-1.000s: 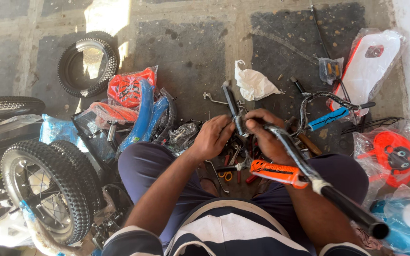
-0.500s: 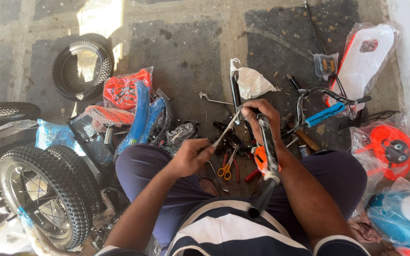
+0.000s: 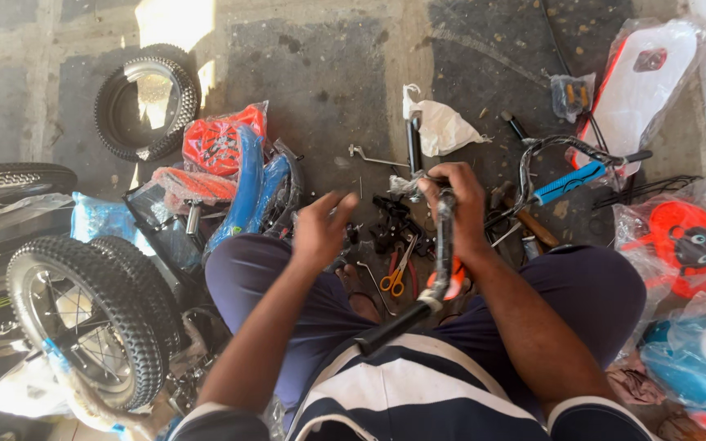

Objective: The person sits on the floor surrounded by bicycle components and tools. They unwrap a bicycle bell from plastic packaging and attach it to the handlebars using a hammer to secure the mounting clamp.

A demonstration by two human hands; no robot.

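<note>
My right hand (image 3: pixel 458 206) is closed around a black bicycle handlebar (image 3: pixel 443 245) with an orange-sleeved part; one black end points toward my lap, the other away across the floor. My left hand (image 3: pixel 319 229) hovers to the left of it with fingers spread and holds nothing. Orange-handled scissors (image 3: pixel 396 276) and small black metal parts (image 3: pixel 394 224) lie on the floor between my knees, below both hands.
A small spoked wheel with a knobby tyre (image 3: pixel 83 322) stands at my left. A loose tyre (image 3: pixel 145 102), blue mudguards (image 3: pixel 248 189) and orange wrapped parts (image 3: pixel 221 140) lie further out. Right: a blue-gripped handlebar (image 3: pixel 569 181), a white plate (image 3: pixel 639 82), an orange disc (image 3: pixel 688 245).
My left hand has let go of a thin metal tool and drawn back, open. My right hand has swung the handlebar so its near end points to my lap.
</note>
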